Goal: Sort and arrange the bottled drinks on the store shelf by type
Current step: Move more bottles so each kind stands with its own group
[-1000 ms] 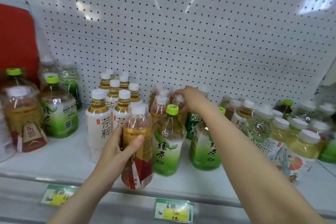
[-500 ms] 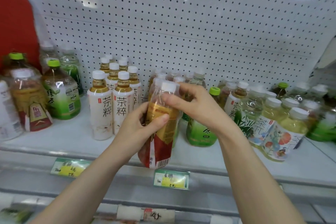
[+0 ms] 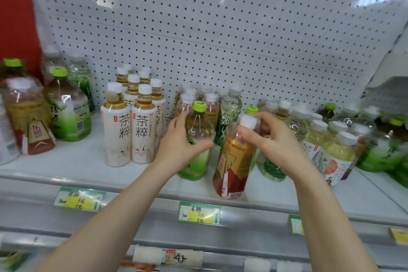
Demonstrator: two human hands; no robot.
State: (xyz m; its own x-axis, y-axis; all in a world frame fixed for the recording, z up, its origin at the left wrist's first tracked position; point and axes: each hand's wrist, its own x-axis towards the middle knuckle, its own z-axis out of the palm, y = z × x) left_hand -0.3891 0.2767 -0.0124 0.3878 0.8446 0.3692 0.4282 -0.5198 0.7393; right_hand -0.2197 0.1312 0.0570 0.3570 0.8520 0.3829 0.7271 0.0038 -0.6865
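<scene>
Right now your left hand [image 3: 181, 146] wraps around the green-capped green tea bottle [image 3: 197, 139] standing on the white shelf [image 3: 72, 161]. Your right hand [image 3: 271, 139] pinches the neck of the red-and-gold labelled tea bottle [image 3: 235, 161], tilted just beside it at the shelf's front edge.

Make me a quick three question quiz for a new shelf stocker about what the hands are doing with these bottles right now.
1. True or false: the right hand holds the red-label bottle by its neck.
2. Which cap colour has the bottle under the left hand: A white, B green, C red?
3. Fill in: the red-label bottle is ____, not upright.

Key: 1 true; 2 B; 3 tilted.
</scene>
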